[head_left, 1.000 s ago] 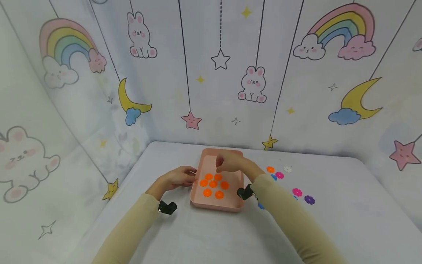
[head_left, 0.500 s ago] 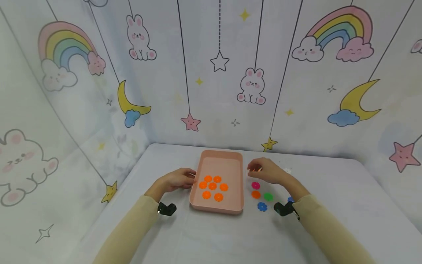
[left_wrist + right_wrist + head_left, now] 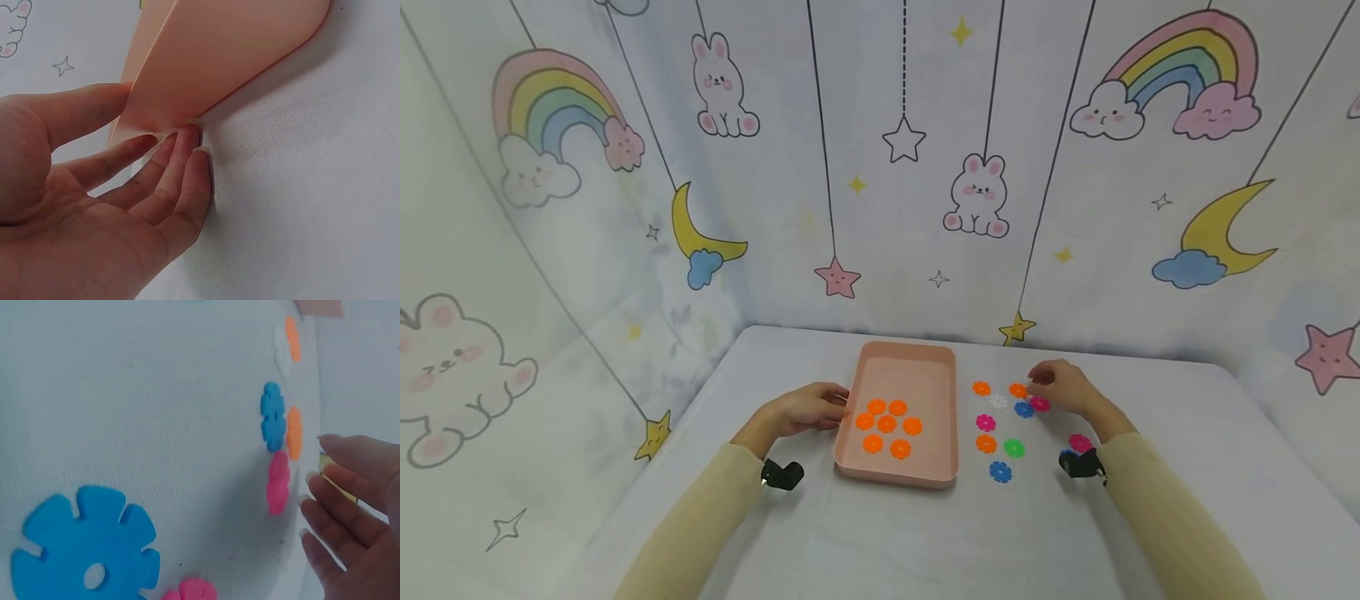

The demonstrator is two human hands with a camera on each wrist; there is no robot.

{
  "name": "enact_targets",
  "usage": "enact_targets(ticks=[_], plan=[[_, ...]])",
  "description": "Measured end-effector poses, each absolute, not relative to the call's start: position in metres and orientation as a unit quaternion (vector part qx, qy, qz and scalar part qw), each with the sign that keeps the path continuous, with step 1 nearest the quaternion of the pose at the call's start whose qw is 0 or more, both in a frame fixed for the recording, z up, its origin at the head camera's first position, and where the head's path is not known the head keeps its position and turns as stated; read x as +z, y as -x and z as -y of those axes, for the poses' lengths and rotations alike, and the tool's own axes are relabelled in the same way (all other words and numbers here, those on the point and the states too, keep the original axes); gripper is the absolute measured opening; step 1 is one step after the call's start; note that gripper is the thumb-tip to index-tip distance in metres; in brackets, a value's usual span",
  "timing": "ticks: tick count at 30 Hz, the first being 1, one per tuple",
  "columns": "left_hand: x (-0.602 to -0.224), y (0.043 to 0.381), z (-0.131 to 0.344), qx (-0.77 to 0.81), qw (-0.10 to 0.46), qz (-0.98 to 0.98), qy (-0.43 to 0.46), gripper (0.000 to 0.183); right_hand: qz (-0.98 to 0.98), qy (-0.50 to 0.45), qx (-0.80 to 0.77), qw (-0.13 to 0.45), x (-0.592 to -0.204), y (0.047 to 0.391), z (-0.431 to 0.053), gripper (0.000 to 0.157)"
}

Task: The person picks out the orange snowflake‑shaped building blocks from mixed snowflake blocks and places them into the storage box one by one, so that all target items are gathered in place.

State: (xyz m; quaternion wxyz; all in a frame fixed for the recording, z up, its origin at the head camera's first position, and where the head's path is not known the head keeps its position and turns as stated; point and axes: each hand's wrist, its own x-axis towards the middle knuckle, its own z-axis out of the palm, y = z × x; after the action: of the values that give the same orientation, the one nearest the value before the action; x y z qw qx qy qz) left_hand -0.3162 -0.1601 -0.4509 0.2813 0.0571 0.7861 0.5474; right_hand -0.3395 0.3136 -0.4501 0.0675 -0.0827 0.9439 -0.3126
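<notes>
My left hand (image 3: 808, 407) rests at the left side of a pink tray (image 3: 917, 367). In the left wrist view the thumb meets the tray's edge and the loosely bent fingers (image 3: 190, 181) lie low against its wall. Several orange flower-shaped plastic discs (image 3: 887, 424) lie inside the tray. To the right of the tray, my right hand (image 3: 1066, 388) hovers close over an orange disc (image 3: 1018, 390) and a pink disc (image 3: 1039, 404). Its fingers are parted and hold nothing in the right wrist view. A blue disc (image 3: 273, 417) lies beside these two.
Other discs are scattered right of the tray: a green disc (image 3: 1014, 448), a white disc (image 3: 998, 401), a blue disc (image 3: 1000, 472) and several pink and orange ones. The white table (image 3: 850, 542) ends at a patterned cloth backdrop (image 3: 895, 208).
My right hand has left the space over the tray and moved right, over the loose discs. The left hand stays at the tray's side, and the orange discs inside keep their places.
</notes>
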Motion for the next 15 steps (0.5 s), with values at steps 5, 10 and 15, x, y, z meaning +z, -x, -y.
enact_targets(ticks=[5,10,15], plan=[[-0.4510,0.3168,0.1601,0.545,0.282,-0.787,-0.063,0.054,-0.943,0.070,-0.314,0.091,-0.4563,0.3452,-0.3151,0.040],[-0.4522,0.3179,0.1602,0.545,0.281,-0.788,-0.060,0.053,-0.942,0.057,-0.315,0.103,-0.4580,0.3474,-0.3110,0.042],[-0.4527,0.3174,0.1601,0.548,0.283,-0.785,-0.058,0.051,-0.943,0.054,-0.312,0.106,-0.4603,0.3500,-0.3076,0.040]])
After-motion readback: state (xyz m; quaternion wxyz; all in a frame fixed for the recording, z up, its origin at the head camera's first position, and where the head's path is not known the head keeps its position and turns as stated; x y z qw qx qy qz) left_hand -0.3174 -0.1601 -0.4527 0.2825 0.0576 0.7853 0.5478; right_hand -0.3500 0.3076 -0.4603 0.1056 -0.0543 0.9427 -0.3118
